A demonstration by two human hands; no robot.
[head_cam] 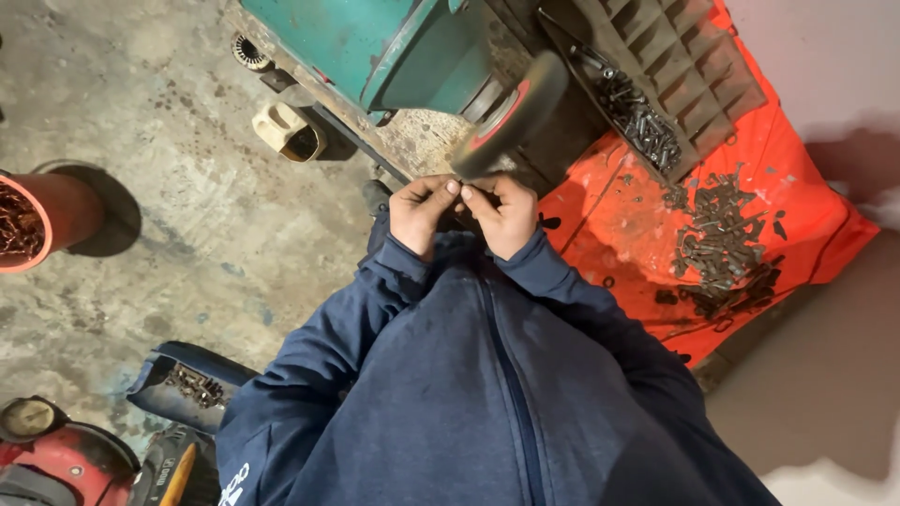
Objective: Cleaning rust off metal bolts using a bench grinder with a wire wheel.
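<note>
1. Small dark metal piece, barely visible, is pinched between the fingers of the left hand and right hand, just below the blurred grey grinding wheel.
2. Many dark parts are left heaped on the orange sheet.
3. Dark screws are held in the grey tray; rusty scraps fill the red bucket.

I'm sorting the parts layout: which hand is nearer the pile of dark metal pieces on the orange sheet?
Right. The right hand is beside the sheet's edge, left of the pile; the left hand sits farther away, beyond it.
</note>
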